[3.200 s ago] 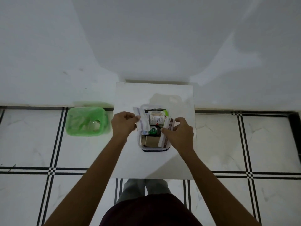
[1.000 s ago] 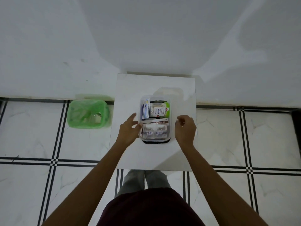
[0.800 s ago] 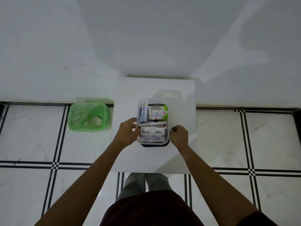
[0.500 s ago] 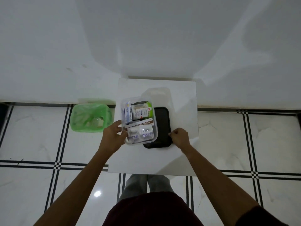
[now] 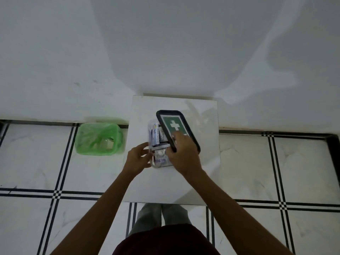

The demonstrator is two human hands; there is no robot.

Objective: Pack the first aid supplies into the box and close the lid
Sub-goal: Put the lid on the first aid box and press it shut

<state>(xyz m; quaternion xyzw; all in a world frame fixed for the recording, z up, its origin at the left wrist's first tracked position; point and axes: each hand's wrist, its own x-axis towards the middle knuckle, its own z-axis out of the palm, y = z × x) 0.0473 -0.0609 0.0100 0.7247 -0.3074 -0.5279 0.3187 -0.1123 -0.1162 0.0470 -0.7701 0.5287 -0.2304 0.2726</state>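
A clear plastic box (image 5: 152, 163) filled with first aid supplies sits on the small white table (image 5: 174, 181). Inside it I see a blue-and-white carton (image 5: 155, 134) standing at the left and blister packs (image 5: 160, 157) near the front. My left hand (image 5: 138, 159) holds the box's left front wall. My right hand (image 5: 184, 153) grips the black lid (image 5: 176, 126), which shows a green label with a white cross. The lid is tilted above the right side of the box and hides part of its contents.
A green bin (image 5: 99, 139) lined with a green bag stands on the tiled floor left of the table. The white wall runs right behind the table. My legs and feet (image 5: 161, 216) are just under the table's front edge.
The box slid left off the black lid, which had been lying beneath it. My right hand picked the lid up, turned it label side up and brought it over the box. My left hand stayed on the box.
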